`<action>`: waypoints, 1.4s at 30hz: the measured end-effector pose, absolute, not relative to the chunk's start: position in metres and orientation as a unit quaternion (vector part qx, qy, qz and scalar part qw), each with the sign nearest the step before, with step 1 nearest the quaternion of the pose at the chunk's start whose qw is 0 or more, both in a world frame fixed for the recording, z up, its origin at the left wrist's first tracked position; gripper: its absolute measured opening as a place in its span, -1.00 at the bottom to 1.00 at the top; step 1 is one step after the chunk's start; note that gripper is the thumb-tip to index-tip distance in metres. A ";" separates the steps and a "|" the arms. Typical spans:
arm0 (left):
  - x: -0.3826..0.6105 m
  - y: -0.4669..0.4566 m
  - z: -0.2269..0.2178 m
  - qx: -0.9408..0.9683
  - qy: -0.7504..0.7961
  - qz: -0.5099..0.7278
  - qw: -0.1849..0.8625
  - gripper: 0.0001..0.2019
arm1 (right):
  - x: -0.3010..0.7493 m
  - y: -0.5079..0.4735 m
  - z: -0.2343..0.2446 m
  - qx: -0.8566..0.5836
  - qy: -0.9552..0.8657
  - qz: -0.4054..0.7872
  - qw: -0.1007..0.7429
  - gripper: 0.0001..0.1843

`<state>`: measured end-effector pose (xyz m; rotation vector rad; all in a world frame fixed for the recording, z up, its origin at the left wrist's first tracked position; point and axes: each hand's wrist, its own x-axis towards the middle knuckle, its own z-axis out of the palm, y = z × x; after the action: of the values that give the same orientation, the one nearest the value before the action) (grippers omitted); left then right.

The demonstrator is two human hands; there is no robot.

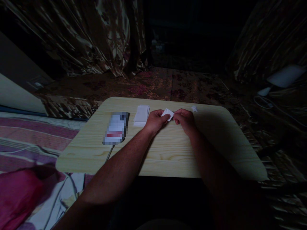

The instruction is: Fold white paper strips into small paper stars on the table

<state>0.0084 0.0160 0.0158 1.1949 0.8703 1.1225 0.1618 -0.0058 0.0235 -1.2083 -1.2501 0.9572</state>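
A small piece of folded white paper (167, 112) is between my two hands, over the far middle of the light wooden table (168, 153). My left hand (155, 121) pinches it from the left, its thumb lying on the top face. At the paper's right corner are the closed fingertips of my right hand (185, 119), seeming to grip that edge. Just left of my left hand lies a stack of white paper sheets (141, 114). Beyond my right hand sits a small folded white paper piece (194, 109). The undersides of my fingers are hidden.
A phone (116, 127), its screen blurred out, lies on the table's left side with a cable (109, 153) running to the near edge. A bed with a striped cover (48, 134) is at left. Behind the table are patterned curtains (115, 38); a lamp (285, 76) stands right.
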 end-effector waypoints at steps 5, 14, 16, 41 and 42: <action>0.009 0.015 0.016 0.523 0.380 0.478 0.595 -0.76 | 0.163 -0.005 0.024 -0.516 -0.531 0.388 0.549 -0.93; 0.007 0.016 0.015 0.529 0.381 0.478 0.589 -0.76 | 0.161 -0.014 0.035 -0.511 -0.535 0.394 0.546 -0.93; 0.007 0.016 0.016 0.533 0.383 0.476 0.585 -0.76 | 0.160 -0.015 0.037 -0.516 -0.530 0.402 0.540 -0.91; 0.007 0.016 0.013 0.572 0.407 0.453 0.550 -0.74 | 0.162 -0.010 0.032 -0.533 -0.534 0.388 0.530 -0.89; 0.007 0.016 0.012 0.572 0.408 0.453 0.549 -0.74 | 0.162 -0.012 0.034 -0.538 -0.538 0.381 0.525 -0.89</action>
<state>0.0068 0.0161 0.0124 1.3546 0.9662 1.0716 0.1623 -0.0116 0.0337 -1.2877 -1.2859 0.9122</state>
